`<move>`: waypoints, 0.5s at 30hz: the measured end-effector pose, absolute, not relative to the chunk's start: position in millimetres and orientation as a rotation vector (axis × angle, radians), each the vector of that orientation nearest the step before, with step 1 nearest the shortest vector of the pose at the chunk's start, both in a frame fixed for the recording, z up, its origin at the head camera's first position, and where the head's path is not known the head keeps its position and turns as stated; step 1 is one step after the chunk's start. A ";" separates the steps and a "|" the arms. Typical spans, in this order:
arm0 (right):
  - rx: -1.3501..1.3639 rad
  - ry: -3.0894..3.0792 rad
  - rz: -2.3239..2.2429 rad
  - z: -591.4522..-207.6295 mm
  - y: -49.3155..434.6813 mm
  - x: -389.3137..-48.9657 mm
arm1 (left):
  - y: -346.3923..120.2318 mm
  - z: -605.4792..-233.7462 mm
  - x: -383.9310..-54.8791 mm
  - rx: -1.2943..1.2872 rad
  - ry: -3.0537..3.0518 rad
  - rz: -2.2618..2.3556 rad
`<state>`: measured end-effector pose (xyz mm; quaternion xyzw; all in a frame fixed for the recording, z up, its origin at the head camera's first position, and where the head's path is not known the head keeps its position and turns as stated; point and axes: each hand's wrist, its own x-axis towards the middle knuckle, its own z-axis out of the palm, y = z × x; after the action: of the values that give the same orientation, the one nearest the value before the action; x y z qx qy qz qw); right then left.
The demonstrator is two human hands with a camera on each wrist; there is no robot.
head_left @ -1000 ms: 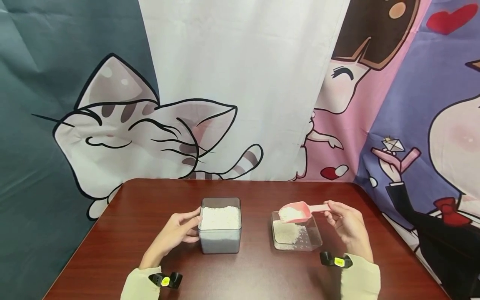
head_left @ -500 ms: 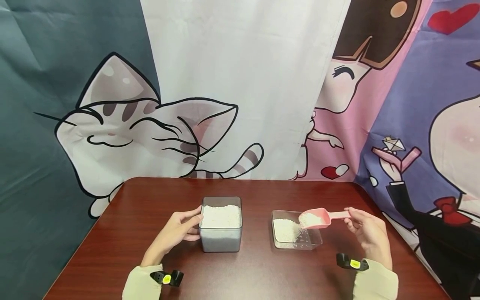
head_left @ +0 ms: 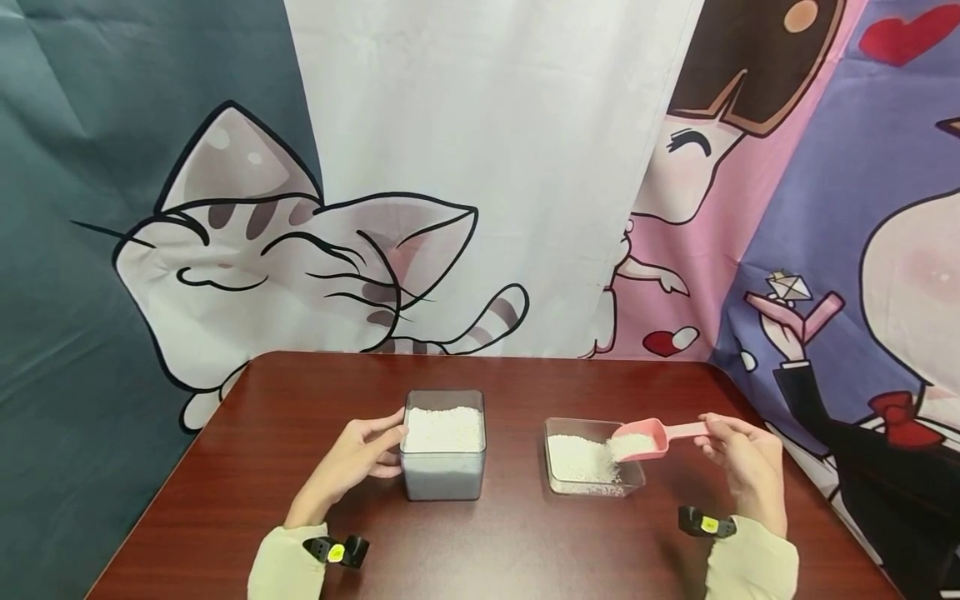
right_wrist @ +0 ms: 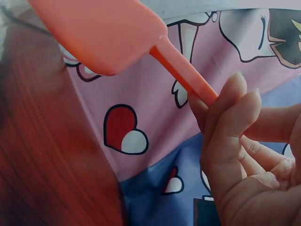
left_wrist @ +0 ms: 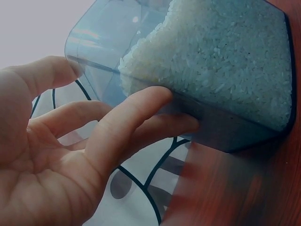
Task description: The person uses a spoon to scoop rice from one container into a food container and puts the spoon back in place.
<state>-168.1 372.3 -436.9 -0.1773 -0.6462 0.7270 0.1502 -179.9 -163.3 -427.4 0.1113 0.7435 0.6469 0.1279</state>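
Note:
My right hand [head_left: 746, 458] pinches the handle end of a pink scoop [head_left: 651, 437]. Rice lies in the scoop, and its front lip is over the right part of a shallow clear dish [head_left: 558, 483], with grains dropping from it. White rice [head_left: 577, 457] covers much of the dish's bottom. The scoop's underside [right_wrist: 103, 33] fills the top of the right wrist view. To the left stands a tall see-through container [head_left: 442, 477] filled with rice [left_wrist: 221, 61]. My left hand [head_left: 358, 454] rests its extended fingertips against that container's left side.
Both containers stand on a dark red-brown wooden table [head_left: 510, 542], with a gap between them. Behind it hangs a cloth [head_left: 487, 125] printed with a cat and cartoon figures. Each wrist wears a black strap camera.
My right hand and the scoop have moved right, from over the dish's left part to its right part. More rice has fallen in and spread rightward. My left hand stays against the container.

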 end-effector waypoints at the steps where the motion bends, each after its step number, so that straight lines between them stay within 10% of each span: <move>1: -0.503 -1.864 2.079 -431.0 367.5 -165.4 | -163.0 -427.3 -180.1 0.324 2.162 1.883; 15: -0.166 -2.156 1.568 -386.6 313.7 -153.0 | -163.0 -426.9 -180.0 0.323 2.170 1.877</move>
<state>-153.0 313.7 -386.6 -0.0605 -0.7849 0.5710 0.2330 -180.0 -163.0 -426.9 0.1110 0.7455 0.6449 0.1266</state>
